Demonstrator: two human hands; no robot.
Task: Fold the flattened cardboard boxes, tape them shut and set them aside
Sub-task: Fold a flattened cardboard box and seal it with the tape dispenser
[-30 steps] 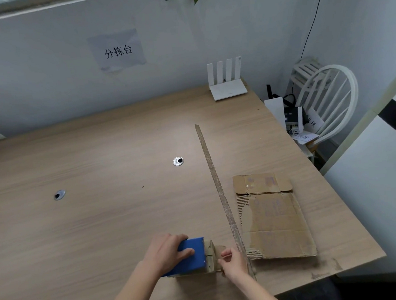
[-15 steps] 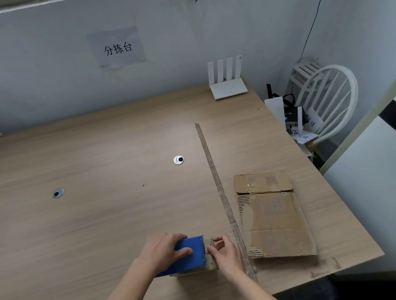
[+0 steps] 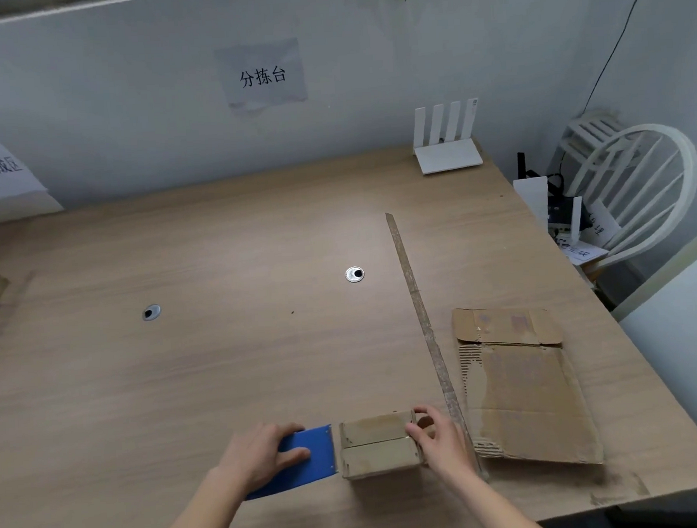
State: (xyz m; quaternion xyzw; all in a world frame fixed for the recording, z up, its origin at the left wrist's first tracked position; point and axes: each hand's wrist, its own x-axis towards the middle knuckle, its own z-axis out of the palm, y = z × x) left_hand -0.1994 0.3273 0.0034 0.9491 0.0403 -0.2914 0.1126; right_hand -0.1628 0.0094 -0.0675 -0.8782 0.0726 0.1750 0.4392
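Looks like the taping step: small folded box (image 3: 380, 446) sits bottom centre of the frame, right hand (image 3: 441, 440) gripping its right end, left hand (image 3: 264, 456) clutching the blue tape dispenser (image 3: 308, 459) just beside it, so next it probably needs tape across that top seam.

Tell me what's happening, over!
Left hand holds blue dispenser. Right hand grips folded box. Flat cardboard waits right, nothing blocking.

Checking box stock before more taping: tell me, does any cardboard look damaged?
Yes. The flattened cardboard box right of the table strip has its facing torn off along the left edge, baring the corrugation. The small folded box looks scuffed.
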